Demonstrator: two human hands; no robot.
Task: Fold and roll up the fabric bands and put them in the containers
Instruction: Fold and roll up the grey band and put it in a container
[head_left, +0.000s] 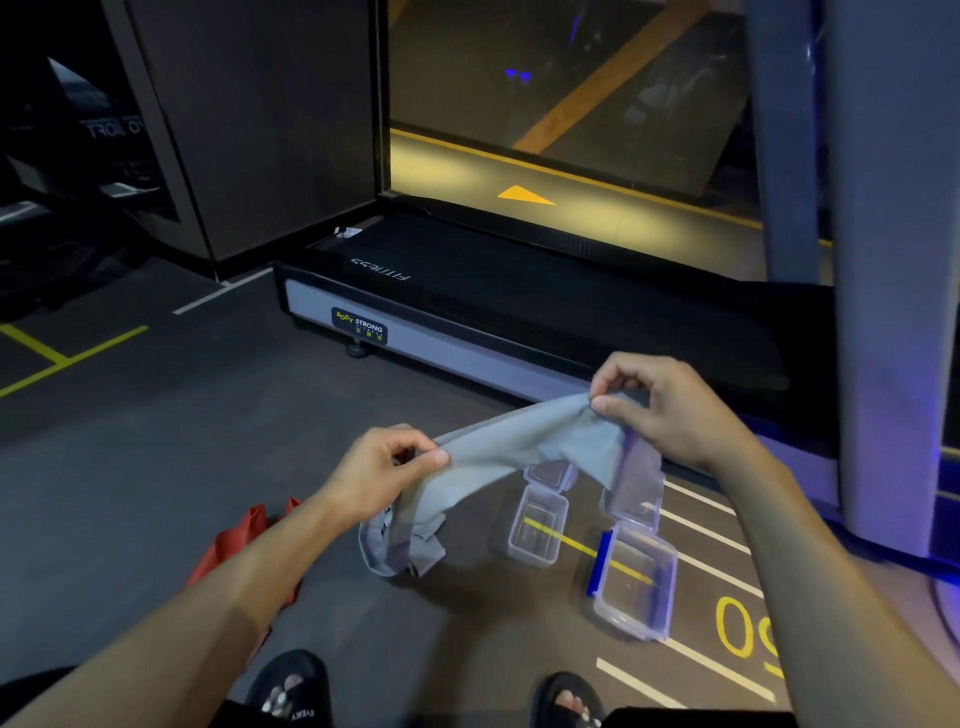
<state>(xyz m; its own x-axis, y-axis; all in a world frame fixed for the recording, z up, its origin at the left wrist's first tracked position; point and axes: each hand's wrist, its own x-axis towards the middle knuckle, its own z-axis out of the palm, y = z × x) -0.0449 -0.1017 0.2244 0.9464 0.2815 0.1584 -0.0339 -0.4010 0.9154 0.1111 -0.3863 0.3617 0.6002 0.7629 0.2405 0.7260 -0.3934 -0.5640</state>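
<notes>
I see both hands held out over the gym floor (156, 467), stretching a grey fabric band (519, 441) between them. The left hand (379, 473) pinches one end of the band between thumb and fingers, and the band's loose end droops below it toward the floor. The right hand (670, 410), held higher, pinches the other end with its fingertips. Under the band stand clear plastic containers: a small open one (537, 527) in the middle, a larger one with a blue clip (636, 582) to its right, and lids (634, 499) lying behind them. A red band (236, 545) lies on the floor beneath my left forearm. A treadmill (519, 312) sits just beyond the containers. Two sandalled feet (291, 691) show at the bottom edge.
</notes>
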